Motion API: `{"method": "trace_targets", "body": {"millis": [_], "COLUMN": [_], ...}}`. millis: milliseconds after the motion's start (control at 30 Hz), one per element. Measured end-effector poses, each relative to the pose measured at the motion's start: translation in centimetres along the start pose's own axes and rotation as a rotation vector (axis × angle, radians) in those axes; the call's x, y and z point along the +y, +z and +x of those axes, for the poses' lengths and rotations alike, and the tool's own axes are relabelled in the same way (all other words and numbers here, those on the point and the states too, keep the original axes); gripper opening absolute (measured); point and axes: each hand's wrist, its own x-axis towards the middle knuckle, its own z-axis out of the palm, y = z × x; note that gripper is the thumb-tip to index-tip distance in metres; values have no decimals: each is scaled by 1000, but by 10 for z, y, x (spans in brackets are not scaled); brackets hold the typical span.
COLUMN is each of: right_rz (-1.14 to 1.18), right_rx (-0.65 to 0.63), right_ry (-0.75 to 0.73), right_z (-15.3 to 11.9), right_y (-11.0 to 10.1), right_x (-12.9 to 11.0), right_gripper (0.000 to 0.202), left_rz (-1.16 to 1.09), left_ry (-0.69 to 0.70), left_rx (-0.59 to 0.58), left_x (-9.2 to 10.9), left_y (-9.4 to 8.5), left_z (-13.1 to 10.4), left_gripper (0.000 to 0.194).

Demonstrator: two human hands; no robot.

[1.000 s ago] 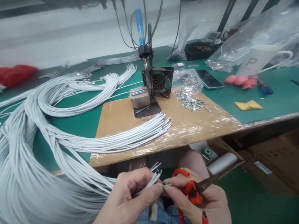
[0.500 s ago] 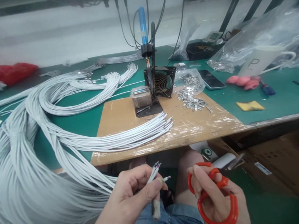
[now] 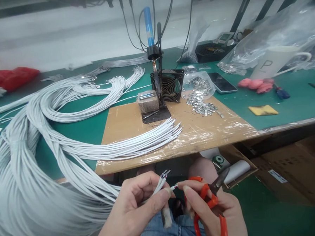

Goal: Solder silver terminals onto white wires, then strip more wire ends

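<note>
Several white cables point(image 3: 158, 187) are pinched in my left hand point(image 3: 139, 201), their stripped ends with thin dark and red inner wires pointing up. One cable end point(image 3: 173, 187) sticks out to the right between thumb and finger. My right hand point(image 3: 208, 208) is closed around red-handled scissors point(image 3: 223, 231), the blades pointing up and right. Its thumb and forefinger tips are at the single cable end; whether they pinch the wires I cannot tell. A stubby grey wrapping point(image 3: 166, 217) shows under my left fingers, perhaps on one finger.
A large white cable bundle point(image 3: 15, 153) covers the left, one branch resting on the cardboard point(image 3: 199, 134). Behind it stand a blue-handled soldering iron point(image 3: 149, 27) and a fan point(image 3: 172, 86). Small metal connectors point(image 3: 200, 102), a phone point(image 3: 222, 83), a mug point(image 3: 273, 62) and a yellow sponge point(image 3: 263, 109) lie rightward.
My right hand has moved left with the scissors, bringing its fingertips to the single cable end. The scissor blades have swung more upright. My left hand has barely shifted.
</note>
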Motion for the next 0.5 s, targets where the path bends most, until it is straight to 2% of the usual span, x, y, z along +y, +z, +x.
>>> {"method": "trace_targets", "body": {"millis": [200,333,500], "right_rz": [-58,-81,-88], "right_rx": [-6,5,18], "right_ry": [-80,-161,-158], "right_z": [-3,-2,-2], "right_y": [7,8,8], "right_x": [-3,-5,-8], "right_gripper": [9,4,5], "left_rz": [60,127,172], "left_ry": [21,20,14], "left_rx": [12,2,-14], "left_x": [-2,-5,-6], "left_y": [-3,-6,-9], "left_z": [2,3,2], "left_gripper": [27,30,32]}}
